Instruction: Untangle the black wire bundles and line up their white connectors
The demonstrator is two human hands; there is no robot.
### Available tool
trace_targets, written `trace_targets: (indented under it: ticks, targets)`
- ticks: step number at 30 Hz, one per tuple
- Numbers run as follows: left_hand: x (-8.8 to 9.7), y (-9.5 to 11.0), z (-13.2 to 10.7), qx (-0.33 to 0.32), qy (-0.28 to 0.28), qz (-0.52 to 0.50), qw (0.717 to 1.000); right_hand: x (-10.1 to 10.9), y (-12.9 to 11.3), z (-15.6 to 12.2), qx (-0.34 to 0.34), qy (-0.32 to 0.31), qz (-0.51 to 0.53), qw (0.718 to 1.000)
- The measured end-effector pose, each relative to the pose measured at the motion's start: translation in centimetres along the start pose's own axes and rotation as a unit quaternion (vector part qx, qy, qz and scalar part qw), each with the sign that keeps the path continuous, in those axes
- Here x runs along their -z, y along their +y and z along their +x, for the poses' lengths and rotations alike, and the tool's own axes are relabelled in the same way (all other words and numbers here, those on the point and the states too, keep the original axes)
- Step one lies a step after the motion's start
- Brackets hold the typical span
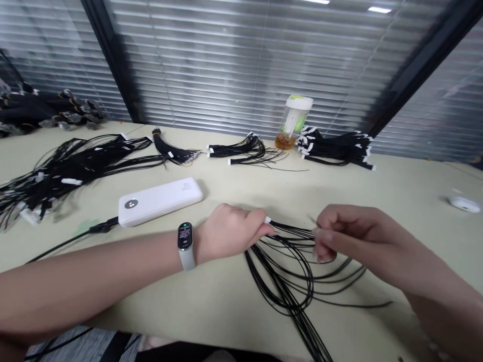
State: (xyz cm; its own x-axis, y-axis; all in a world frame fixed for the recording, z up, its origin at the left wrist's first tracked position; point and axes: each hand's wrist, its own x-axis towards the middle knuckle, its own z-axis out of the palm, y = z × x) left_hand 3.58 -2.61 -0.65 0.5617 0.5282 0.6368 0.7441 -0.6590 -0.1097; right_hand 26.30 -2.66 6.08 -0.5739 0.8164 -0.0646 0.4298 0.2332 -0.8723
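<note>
- Left hand point(230, 232): fingers point(256, 218) curled shut on a bundle of thin black insulated wires point(290, 281). A small white plastic connector point(267, 219) sticks out just past the fingertips.
- Right hand point(350, 236): thumb and fingertips point(320, 239) pinched on the same wires, just right of the left hand.
- Wires loop loosely down the beige tabletop point(396, 186) toward the near edge.
- Left wrist: grey-strapped fitness band point(185, 245).
- Left of the hands: white plastic power bank point(160, 201) with black cable point(75, 241).
- Farther back: four black wire bundles with white connectors point(335, 148), clear plastic bottle with amber liquid point(293, 123).
- Right: small white round disc point(464, 204).
</note>
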Motion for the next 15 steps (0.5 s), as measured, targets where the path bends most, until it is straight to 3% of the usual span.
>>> trace_targets:
  ticks: [2,4,7,15]
  targets:
    - [0.0,0.0,0.0,0.001,-0.002,0.003,1.0,0.3,0.3,0.0,-0.037,-0.047,-0.033,0.998]
    - [0.1,0.0,0.0,0.002,-0.004,0.003,1.0,0.5,0.6,0.2,-0.043,-0.037,-0.068,0.996]
    - [0.1,0.0,0.1,0.004,-0.007,-0.003,1.0,0.3,0.8,0.5,-0.021,-0.003,-0.111,0.994]
    - [0.0,-0.1,-0.1,0.018,-0.014,-0.02,1.0,-0.8,0.5,0.9,0.041,-0.011,-0.175,0.984]
